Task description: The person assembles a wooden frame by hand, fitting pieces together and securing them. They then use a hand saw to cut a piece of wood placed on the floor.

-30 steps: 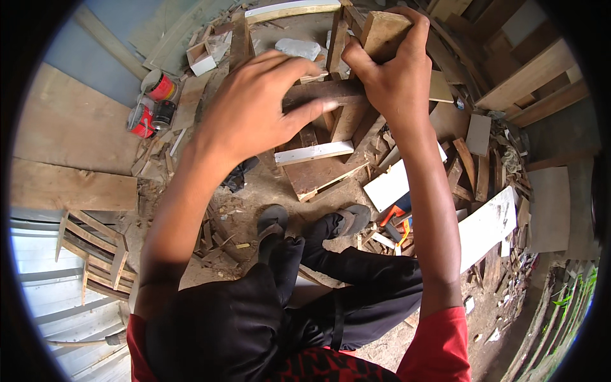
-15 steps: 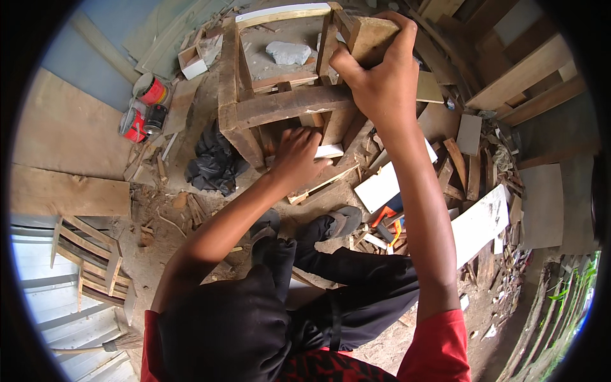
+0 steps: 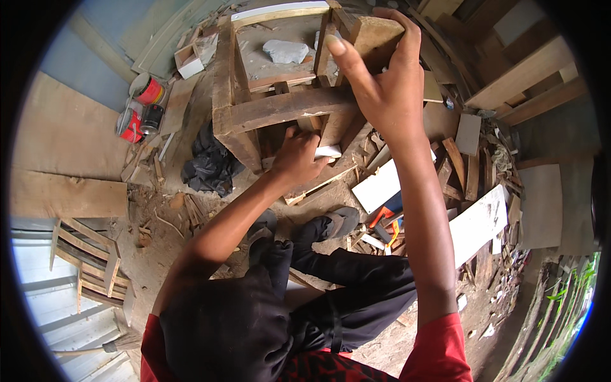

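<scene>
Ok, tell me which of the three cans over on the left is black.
It is the black can, just right of the lower red can and below the upper red can; only its sides are dark.

Large block lettering in red and black runs across the front of the shirt (image 3: pixel 344 369) at the bottom edge of the frame, cut off by that edge and partly folded. At the upper left, the upper red tin (image 3: pixel 147 90) and the lower red tin (image 3: pixel 129 125) carry coloured labels, their print too small to read.
</scene>
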`<state>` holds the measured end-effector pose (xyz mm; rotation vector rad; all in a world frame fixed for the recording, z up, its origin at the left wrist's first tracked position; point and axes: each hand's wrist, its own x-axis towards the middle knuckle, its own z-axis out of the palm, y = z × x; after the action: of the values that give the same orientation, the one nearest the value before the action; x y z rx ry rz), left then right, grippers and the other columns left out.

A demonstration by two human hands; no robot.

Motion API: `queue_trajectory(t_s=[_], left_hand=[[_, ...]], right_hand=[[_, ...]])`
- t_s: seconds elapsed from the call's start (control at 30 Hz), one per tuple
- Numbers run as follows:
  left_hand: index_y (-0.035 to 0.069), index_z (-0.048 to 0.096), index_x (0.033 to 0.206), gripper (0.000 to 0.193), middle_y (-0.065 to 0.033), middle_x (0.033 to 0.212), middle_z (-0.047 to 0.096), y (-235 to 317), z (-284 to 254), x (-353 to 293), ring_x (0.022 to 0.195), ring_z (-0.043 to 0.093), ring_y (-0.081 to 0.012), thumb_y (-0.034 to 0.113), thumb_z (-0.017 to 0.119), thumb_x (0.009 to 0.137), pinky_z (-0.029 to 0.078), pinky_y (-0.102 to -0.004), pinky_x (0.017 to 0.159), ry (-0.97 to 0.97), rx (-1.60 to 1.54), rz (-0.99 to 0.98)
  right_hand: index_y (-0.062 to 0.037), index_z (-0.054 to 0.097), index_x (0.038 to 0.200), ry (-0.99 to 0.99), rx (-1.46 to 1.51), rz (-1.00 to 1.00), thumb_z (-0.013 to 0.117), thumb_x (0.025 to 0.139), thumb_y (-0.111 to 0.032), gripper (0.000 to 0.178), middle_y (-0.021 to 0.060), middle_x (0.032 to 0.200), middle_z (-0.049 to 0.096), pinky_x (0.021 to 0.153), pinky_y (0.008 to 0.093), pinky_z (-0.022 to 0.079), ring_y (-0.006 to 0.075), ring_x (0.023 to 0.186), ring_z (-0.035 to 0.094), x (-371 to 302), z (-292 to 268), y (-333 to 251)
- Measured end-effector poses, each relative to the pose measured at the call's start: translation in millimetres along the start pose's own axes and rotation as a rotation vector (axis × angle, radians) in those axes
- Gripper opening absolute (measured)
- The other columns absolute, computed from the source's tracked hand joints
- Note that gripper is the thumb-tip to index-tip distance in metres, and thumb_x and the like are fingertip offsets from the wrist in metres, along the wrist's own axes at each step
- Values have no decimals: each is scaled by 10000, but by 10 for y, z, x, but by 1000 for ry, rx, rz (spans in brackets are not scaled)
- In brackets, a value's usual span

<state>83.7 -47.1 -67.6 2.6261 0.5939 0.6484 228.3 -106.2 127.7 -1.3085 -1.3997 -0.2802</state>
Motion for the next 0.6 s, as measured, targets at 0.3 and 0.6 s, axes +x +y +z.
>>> queue_trajectory(t_s=[0.3, 0.6], left_hand=[[-24, 575, 873, 392, -239, 803, 669, -61, 150, 172, 791, 653, -401, 314, 767, 821, 412, -503, 961, 39, -86, 40], [-3, 572, 878, 387, -232, 821, 685, -17, 223, 423, 783, 644, -439, 298, 799, 790, 460, -502, 851, 28, -37, -66]], right_hand=[[28, 359, 1353, 393, 112, 575, 515, 1051, -236, 430, 182, 1140, 590, 938, 360, 467, 222, 1047, 592, -1836, -299, 748], [-8, 428, 1272, 137, -176, 1054, 632, 975, -118, 377, 147, 918, 655, 612, 317, 545, 205, 753, 675, -4401, -539, 583]])
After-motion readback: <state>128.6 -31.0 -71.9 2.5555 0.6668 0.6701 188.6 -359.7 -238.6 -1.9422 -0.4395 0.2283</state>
